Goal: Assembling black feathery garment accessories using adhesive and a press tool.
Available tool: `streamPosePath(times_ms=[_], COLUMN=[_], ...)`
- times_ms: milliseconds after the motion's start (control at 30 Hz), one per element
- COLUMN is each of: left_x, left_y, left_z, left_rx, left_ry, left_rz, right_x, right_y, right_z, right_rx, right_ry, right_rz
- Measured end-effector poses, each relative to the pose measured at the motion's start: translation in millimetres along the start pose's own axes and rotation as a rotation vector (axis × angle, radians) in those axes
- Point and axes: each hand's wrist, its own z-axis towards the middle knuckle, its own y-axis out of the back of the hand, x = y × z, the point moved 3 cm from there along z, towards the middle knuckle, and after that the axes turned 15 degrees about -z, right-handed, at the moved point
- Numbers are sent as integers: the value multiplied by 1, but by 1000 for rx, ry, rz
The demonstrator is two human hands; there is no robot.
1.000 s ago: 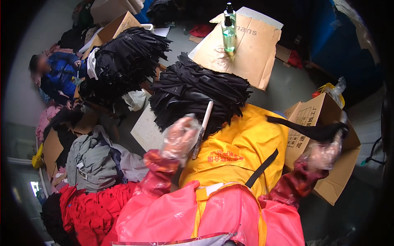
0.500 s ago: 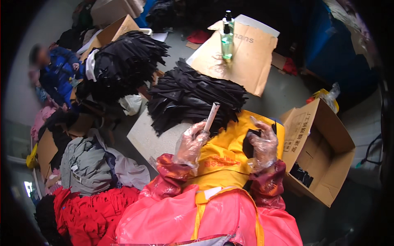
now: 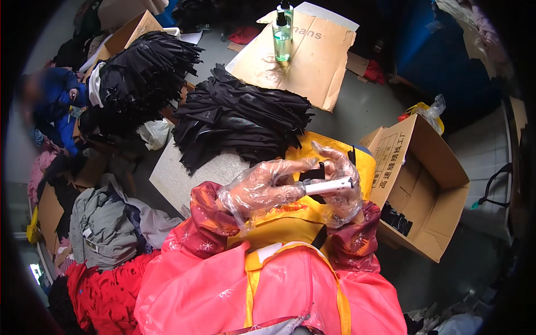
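In a clear plastic glove, my left hand (image 3: 259, 192) pinches a slim white pen-like stick (image 3: 328, 186) between thumb and fingers. The stick lies almost level, its far end pointing right toward my other hand. My right hand (image 3: 347, 204), gloved the same way, is closed on a small black cloth piece (image 3: 311, 173), partly hidden by the fingers and the stick. Both hands are close together over the yellow apron (image 3: 268, 231) on my lap. Just beyond them, a fanned pile of black cloth pieces (image 3: 240, 120) rests on a pale grey board (image 3: 195, 174).
An open cardboard box (image 3: 446, 223) with black pieces inside stands at right. Green spray bottles (image 3: 282, 44) stand on flattened cardboard (image 3: 318, 67). Another black cloth pile (image 3: 139, 78) and a person in blue (image 3: 53, 100) are far left. Red cloth (image 3: 106, 296) and grey clothing (image 3: 103, 229) lie near left.
My left hand has moved right, up to my right hand, and the white stick has swung from upright to nearly level. The whole scene has shifted slightly left and up in view.
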Motion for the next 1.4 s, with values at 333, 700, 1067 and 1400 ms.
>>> streamPosePath(times_ms=[333,700,1067,1400], left_x=[15,22,30,32], left_y=[17,21,28,22], left_z=[-6,-2,-1,-1], left_rx=[-116,-173,-292,-297], left_ry=[56,30,-47,-35], left_rz=[-233,-179,-103,-116], right_x=[0,-9,-1,-16], right_y=[-2,12,2,7], right_z=[-2,2,3,7], right_rx=[-95,-236,-237,-237], right_ry=[-42,-54,-25,86], right_rz=[-217,-302,-315,-61])
